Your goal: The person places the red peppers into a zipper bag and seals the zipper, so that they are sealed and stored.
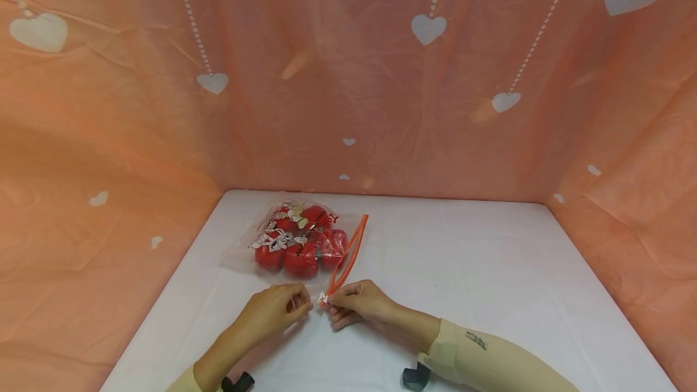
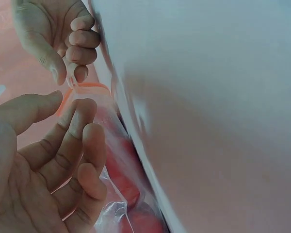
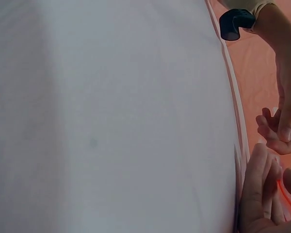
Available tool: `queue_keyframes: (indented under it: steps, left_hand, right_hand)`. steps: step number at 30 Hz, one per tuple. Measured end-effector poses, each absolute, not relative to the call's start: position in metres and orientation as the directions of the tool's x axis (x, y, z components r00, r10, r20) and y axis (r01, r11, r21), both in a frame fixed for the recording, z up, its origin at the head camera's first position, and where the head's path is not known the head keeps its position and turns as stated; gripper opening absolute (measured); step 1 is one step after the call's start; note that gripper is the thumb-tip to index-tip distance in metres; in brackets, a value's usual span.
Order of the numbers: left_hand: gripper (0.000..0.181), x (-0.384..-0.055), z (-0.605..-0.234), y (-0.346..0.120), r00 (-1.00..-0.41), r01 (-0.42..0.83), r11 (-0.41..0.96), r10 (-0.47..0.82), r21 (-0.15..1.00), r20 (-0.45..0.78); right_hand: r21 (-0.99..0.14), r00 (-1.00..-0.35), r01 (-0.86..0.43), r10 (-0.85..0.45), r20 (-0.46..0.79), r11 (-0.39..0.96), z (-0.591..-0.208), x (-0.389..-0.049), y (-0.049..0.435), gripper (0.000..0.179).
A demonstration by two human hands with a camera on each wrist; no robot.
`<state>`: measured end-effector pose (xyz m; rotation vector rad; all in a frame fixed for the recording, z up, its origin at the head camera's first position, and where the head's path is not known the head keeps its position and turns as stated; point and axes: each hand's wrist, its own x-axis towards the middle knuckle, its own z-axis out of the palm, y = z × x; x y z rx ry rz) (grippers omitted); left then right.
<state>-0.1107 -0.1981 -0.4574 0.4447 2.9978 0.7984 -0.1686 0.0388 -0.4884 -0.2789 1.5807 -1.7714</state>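
Note:
A clear printed zip bag [image 1: 245, 253] lies on the white table with several red rounded things [image 1: 301, 261] inside. Its orange zip strip [image 1: 354, 247] runs along the right side, its two edges bowed apart, down to a white slider [image 1: 322, 299] at the near corner. My right hand [image 1: 362, 302] pinches the bag at this slider between thumb and forefinger; the left wrist view shows the same pinch from the right hand [image 2: 63, 39]. Just left of the corner is my left hand [image 1: 278, 310], its fingers loosely bent and the thumb [image 2: 36, 109] apart from them, holding nothing.
The table [image 1: 463, 259] has a white cover. Orange curtains [image 1: 381, 107] with white hearts stand behind it and on both sides. A dark wrist mount [image 1: 415, 377] sits below the right sleeve, and another [image 1: 238, 382] by the left wrist.

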Motion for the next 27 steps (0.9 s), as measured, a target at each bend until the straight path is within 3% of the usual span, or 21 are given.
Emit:
queue_keyframes:
  steps: [12, 27]
  left_hand:
    - [0.006, -0.1092, -0.4602, -0.2004, -0.957, 0.259, 0.807, 0.288, 0.531, 0.029]
    - [0.039, -0.1119, -0.4664, -0.1978, -0.963, 0.199, 0.757, 0.269, 0.623, -0.019]
  right_hand:
    - [-0.912, -0.707, 0.41, -0.632, -0.317, -0.002, -0.4903, -0.1679, 0.0357, 0.022]
    - [-0.929, -0.743, 0.364, -0.624, -0.244, -0.07, -0.4942, -0.1663, 0.0323, 0.014]
